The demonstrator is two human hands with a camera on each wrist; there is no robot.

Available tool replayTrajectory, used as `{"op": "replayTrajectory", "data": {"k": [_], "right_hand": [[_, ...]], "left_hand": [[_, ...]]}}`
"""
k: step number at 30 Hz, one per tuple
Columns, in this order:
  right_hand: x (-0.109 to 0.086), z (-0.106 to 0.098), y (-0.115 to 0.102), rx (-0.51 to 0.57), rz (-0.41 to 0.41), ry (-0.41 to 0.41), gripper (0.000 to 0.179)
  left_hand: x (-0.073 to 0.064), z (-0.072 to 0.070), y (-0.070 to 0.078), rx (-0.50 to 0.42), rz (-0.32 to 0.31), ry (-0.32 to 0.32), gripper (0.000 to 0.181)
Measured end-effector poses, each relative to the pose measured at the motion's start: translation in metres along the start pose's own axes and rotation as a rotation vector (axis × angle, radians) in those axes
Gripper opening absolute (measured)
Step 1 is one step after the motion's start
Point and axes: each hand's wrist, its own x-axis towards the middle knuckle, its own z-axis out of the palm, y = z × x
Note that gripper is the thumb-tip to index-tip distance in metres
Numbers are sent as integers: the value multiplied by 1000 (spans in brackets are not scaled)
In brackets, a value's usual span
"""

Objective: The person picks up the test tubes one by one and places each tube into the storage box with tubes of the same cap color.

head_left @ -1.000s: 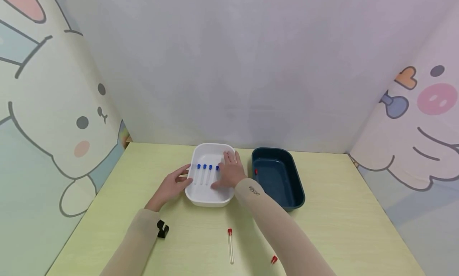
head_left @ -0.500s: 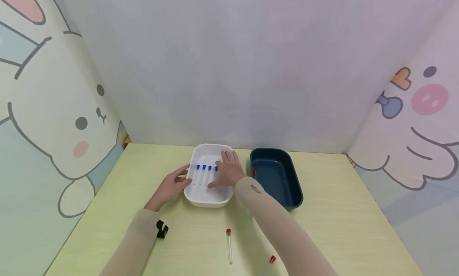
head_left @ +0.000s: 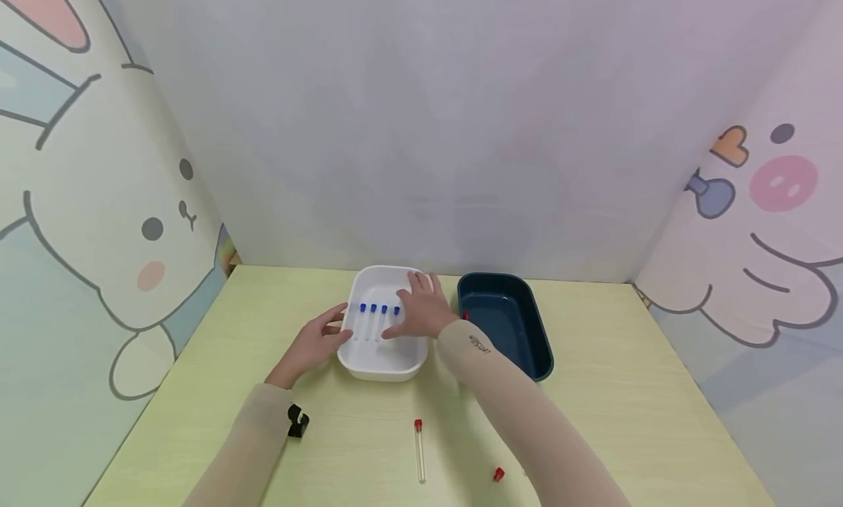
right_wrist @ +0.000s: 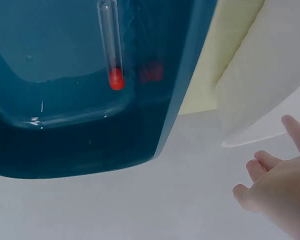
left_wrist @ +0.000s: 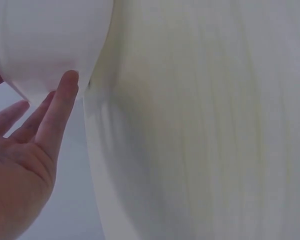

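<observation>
In the head view a white tray (head_left: 383, 357) holds a row of several clear test tubes (head_left: 372, 325) with blue caps. My left hand (head_left: 316, 348) is at the tray's left side, thumb at the rim; in the left wrist view, fairly straight fingers (left_wrist: 66, 97) touch the outer wall. My right hand (head_left: 424, 313) reaches over the tray's right side, fingers spread, thumb pointing in beside the rightmost tube. It holds nothing that shows. In the right wrist view its fingers lie along the white rim.
Right of the tray stands a dark blue bin (head_left: 545, 346) holding a red-capped test tube (right_wrist: 111, 47). On the table near me lie another red-capped tube (head_left: 420, 452), a red cap (head_left: 498, 475) partly by the right sleeve, and a small black object (head_left: 298, 422) beside the left sleeve.
The right hand has shifted slightly right, away from the rightmost blue-capped tube, leaving its cap more visible. The left hand stays at the tray's left side.
</observation>
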Motion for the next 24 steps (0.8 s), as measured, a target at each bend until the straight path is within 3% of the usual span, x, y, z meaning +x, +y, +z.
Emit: {"op": "replayTrajectory", "data": {"k": [15, 24], "right_hand": [[-16, -18, 15, 59, 36, -12, 94], [-25, -25, 23, 37, 39, -3, 95]], "left_hand": [[-2, 5, 2, 25, 8, 7, 67], [-5, 5, 7, 56, 30, 27, 66]]}}
